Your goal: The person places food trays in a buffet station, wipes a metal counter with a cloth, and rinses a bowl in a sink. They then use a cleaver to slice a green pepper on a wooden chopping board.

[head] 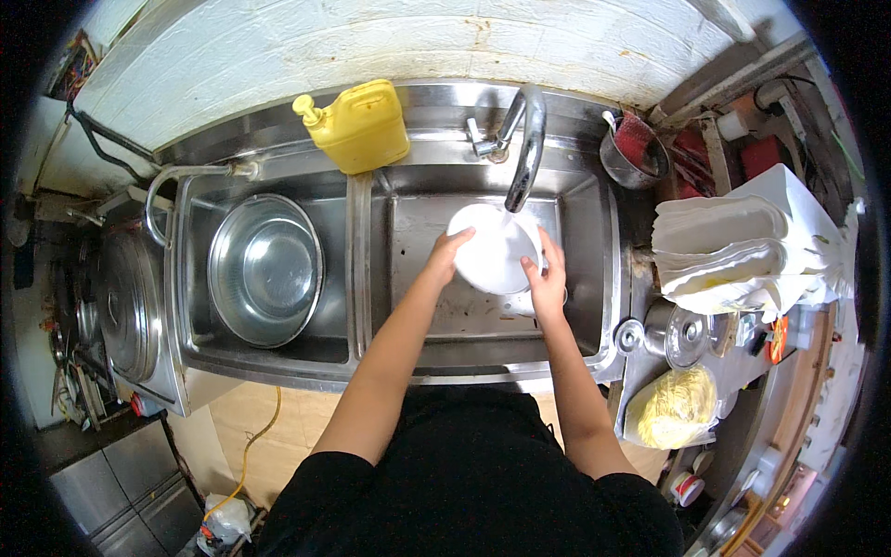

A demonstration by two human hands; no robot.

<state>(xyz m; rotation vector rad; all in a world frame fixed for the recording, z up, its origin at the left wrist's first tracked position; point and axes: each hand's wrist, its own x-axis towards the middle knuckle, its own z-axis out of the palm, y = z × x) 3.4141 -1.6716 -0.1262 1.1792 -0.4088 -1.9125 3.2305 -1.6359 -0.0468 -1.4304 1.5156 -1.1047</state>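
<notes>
Between both hands is a round white bowl (493, 254), held over the right basin of a stainless steel double sink (431, 306). My left hand (445, 257) grips its left rim, thumb on top. On the other side, my right hand (548, 275) holds the bowl with thumb and fingers spread around the edge. Directly above the bowl hangs the spout of a chrome gooseneck faucet (527, 146), with what looks like water running into it. Small dark bits of debris lie on the basin floor. Glare hides detail inside the bowl.
A large metal basin (268, 271) sits in the left sink. A yellow jug (365, 129) with a pump stands behind the divider. To the right are a metal pot (633, 153), a stack of white paper (731, 237), a lidded canister (679, 334) and a bag of yellow food (672, 407).
</notes>
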